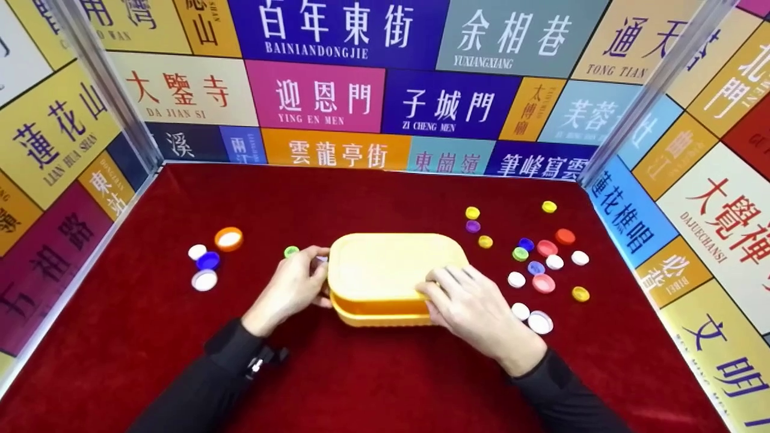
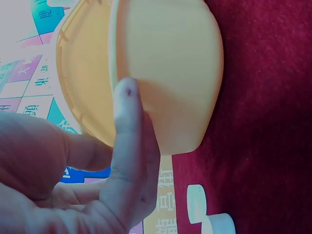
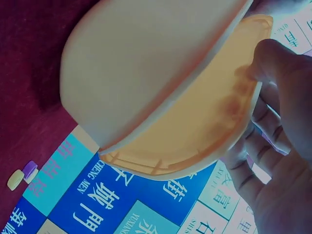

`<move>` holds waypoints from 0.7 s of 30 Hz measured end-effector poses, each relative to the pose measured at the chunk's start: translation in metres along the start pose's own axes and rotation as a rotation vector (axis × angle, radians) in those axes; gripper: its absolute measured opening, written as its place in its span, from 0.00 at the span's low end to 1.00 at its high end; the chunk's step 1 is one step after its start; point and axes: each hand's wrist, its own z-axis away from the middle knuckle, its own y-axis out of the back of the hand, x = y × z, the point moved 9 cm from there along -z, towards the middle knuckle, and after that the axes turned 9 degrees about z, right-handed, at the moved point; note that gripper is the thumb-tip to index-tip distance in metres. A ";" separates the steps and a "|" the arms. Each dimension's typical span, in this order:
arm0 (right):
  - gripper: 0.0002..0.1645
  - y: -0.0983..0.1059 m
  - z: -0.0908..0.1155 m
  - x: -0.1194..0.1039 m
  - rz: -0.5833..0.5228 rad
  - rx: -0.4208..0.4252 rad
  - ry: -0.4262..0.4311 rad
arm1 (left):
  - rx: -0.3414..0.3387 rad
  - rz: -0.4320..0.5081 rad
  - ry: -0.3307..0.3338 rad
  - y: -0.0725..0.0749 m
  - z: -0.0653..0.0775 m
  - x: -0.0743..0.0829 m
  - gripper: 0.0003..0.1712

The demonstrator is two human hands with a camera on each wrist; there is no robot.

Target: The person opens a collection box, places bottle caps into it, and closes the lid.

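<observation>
A yellow plastic box stands on the red cloth, with its pale yellow lid above the rim. Both wrist views show a gap, with the orange underside of the lid exposed. At the box's left end my left hand holds on; in the left wrist view one finger lies along the box wall and the thumb is near the lid's edge. My right hand pinches the lid's right edge between thumb and fingers. The inside of the box is hidden.
Many-coloured bottle caps lie about the cloth: a spread on the right, including a red cap, and a group on the left with an orange-rimmed cap. A green cap is beside my left hand. Printed panels wall the table.
</observation>
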 end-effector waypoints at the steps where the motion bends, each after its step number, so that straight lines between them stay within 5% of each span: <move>1: 0.15 0.001 0.000 0.000 0.010 0.004 -0.003 | -0.001 -0.002 0.005 -0.001 0.000 -0.001 0.26; 6: 0.09 0.006 0.001 0.005 0.042 0.045 -0.043 | -0.003 -0.015 0.014 -0.003 -0.001 -0.002 0.27; 12: 0.15 0.012 0.000 0.012 0.097 0.089 -0.091 | -0.013 -0.031 0.009 -0.006 -0.003 -0.002 0.30; 21: 0.11 0.021 0.003 0.040 0.070 0.126 -0.208 | -0.009 -0.036 0.006 -0.007 -0.001 -0.005 0.33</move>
